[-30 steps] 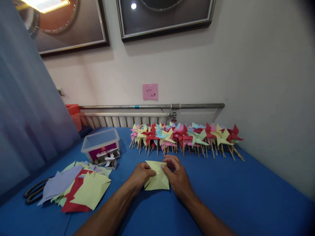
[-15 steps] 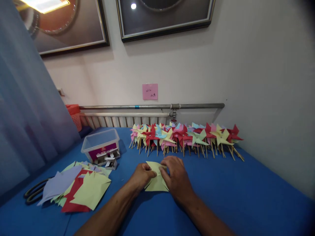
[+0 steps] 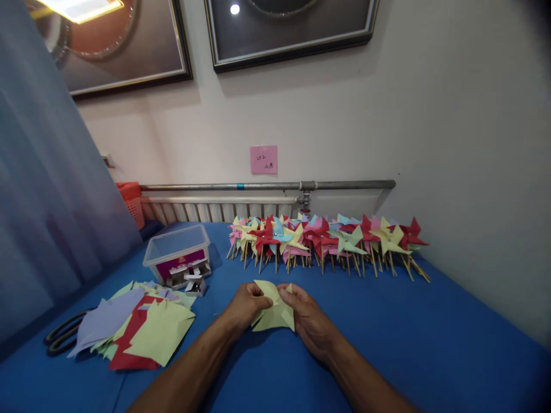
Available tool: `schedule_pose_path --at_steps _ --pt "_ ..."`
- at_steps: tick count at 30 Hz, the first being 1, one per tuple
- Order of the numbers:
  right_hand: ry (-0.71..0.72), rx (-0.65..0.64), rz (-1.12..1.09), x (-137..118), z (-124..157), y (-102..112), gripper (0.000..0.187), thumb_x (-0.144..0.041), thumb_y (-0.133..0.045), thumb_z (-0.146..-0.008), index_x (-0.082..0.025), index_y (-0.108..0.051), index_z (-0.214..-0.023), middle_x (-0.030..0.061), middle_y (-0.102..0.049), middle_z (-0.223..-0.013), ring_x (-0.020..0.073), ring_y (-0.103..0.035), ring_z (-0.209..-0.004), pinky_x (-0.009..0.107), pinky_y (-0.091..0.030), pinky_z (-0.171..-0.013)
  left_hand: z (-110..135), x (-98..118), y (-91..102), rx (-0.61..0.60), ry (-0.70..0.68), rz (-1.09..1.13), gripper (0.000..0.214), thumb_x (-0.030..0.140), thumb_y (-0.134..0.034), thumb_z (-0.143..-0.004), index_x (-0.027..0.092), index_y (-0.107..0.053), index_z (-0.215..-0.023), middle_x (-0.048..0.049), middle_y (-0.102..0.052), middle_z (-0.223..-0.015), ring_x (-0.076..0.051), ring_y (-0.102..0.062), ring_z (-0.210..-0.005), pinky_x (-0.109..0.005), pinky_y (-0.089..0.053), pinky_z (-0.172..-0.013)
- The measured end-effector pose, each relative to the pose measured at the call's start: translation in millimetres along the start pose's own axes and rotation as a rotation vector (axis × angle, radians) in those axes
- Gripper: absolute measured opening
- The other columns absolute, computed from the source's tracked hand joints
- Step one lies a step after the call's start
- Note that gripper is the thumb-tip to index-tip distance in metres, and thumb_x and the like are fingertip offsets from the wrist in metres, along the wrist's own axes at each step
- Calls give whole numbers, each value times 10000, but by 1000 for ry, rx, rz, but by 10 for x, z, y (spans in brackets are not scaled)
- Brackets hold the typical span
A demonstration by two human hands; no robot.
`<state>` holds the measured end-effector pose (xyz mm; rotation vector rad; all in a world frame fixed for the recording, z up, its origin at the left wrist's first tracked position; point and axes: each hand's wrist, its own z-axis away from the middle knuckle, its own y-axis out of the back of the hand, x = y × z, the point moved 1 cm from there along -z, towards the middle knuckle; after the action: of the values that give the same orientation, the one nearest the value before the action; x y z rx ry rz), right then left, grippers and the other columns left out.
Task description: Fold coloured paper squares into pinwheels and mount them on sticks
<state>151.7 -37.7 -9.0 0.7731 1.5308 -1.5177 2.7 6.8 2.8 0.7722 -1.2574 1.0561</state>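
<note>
A cut yellow paper square (image 3: pixel 274 314) rests on the blue table (image 3: pixel 430 344), partly folded toward its centre. My left hand (image 3: pixel 245 306) pinches its upper left part with closed fingers. My right hand (image 3: pixel 307 320) pinches its upper right corner, thumb on the paper. Both hands meet near the paper's middle. A row of finished paper pinwheels (image 3: pixel 327 241) on wooden sticks leans along the wall behind the hands.
A pile of cut coloured paper squares (image 3: pixel 138 330) lies at the left, with black-handled scissors (image 3: pixel 60 338) beside it. A clear plastic box (image 3: pixel 176 255) and small metal parts (image 3: pixel 189 278) sit behind the pile. A radiator and pipe (image 3: pixel 267 186) line the wall.
My right hand has drawn back off the top of the yellow paper and now pinches a folded corner at its centre. The left hand stayed in place.
</note>
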Motion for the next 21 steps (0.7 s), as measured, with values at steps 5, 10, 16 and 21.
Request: schedule_pose_path --at_steps 5,10,16,21 --pt "122 108 149 58 -89 75 483 -416 -903 -598 -221 -619 -936 -28 -654 -787 162 -613 -661 295 -474 -642 -27 -33 -6 2 -11 -25 170 243 -689 -504 128 -653 -623 -17 -616 -561 -114 -510 -473 -243 -362 -490" --pt "159 131 274 75 -170 137 437 -430 -882 -586 -218 -605 -850 -47 -620 -703 134 -553 -589 271 -437 -584 -66 -88 28 -29 -15 -44 166 247 -674 -511 129 -628 -617 -20 -607 -571 -110 -501 -479 -243 -349 -490" --pt "194 116 373 23 -182 177 355 -396 -809 -649 -217 -610 -883 -43 -631 -706 132 -549 -588 260 -426 -575 -62 -100 37 -48 -2 -22 220 262 -743 -524 123 -646 -663 -21 -618 -592 -121 -530 -509 -245 -368 -519" --pt "279 93 558 -81 -104 171 267 -333 -713 -742 -226 -642 -977 -15 -668 -842 139 -570 -636 257 -442 -580 -47 -82 11 -38 -3 -18 226 262 -723 -513 115 -676 -678 -37 -647 -604 -131 -540 -505 -255 -386 -519"
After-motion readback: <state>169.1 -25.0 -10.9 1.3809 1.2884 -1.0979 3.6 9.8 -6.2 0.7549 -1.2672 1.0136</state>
